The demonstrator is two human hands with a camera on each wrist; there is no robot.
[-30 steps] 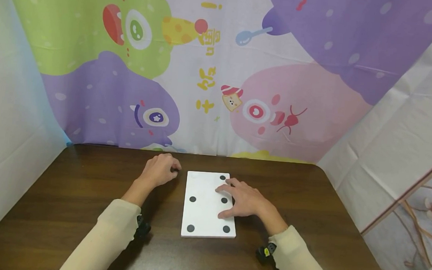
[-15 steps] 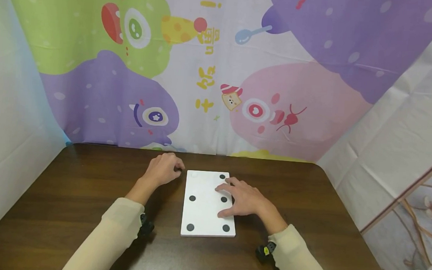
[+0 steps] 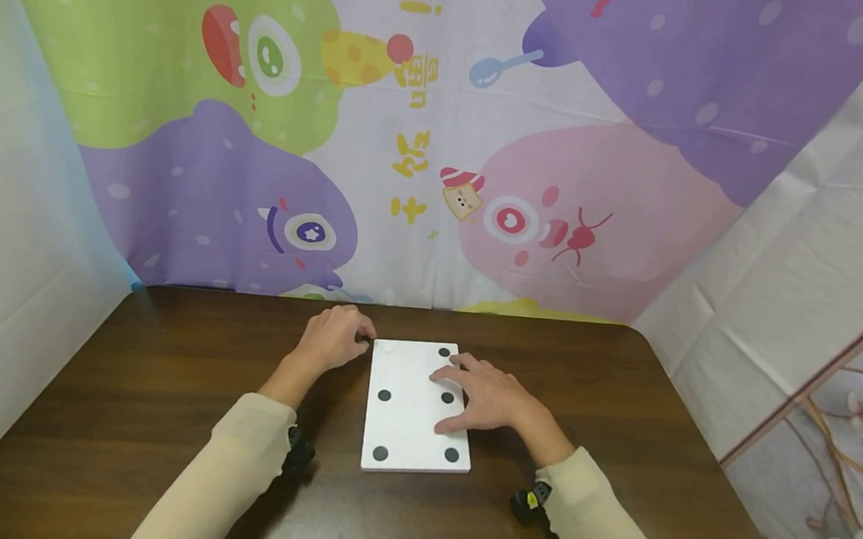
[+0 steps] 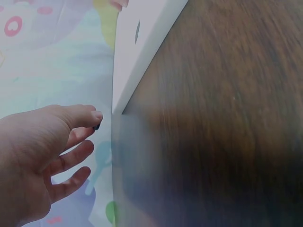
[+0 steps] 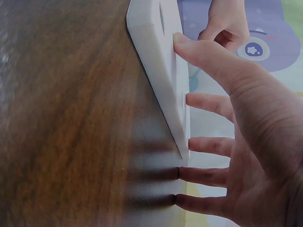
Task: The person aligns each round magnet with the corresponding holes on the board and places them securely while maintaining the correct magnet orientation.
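A white rectangular board [image 3: 411,435] lies flat on the table, with several black discs [image 3: 384,396] on its top. Near its far left corner is a faint pale round mark. My left hand [image 3: 334,336] is just beyond the board's left edge, fingertips right at that corner. Between thumb and forefinger it pinches a small black piece [image 4: 96,126], mostly hidden by the fingertips. On the board's right side, my right hand [image 3: 493,397] rests with spread fingers, thumb and fingertips touching the top, some fingertips past the edge in the right wrist view [image 5: 203,177].
The dark wooden table [image 3: 168,385] extends around the board. Behind it hangs a cartoon-printed curtain [image 3: 431,269], with pale cloth [image 3: 770,268] along the sides. Each wrist wears a small black camera [image 3: 531,502].
My left hand has moved right, toward the board's far left corner, with the small black piece. My right hand and the board have stayed in place.
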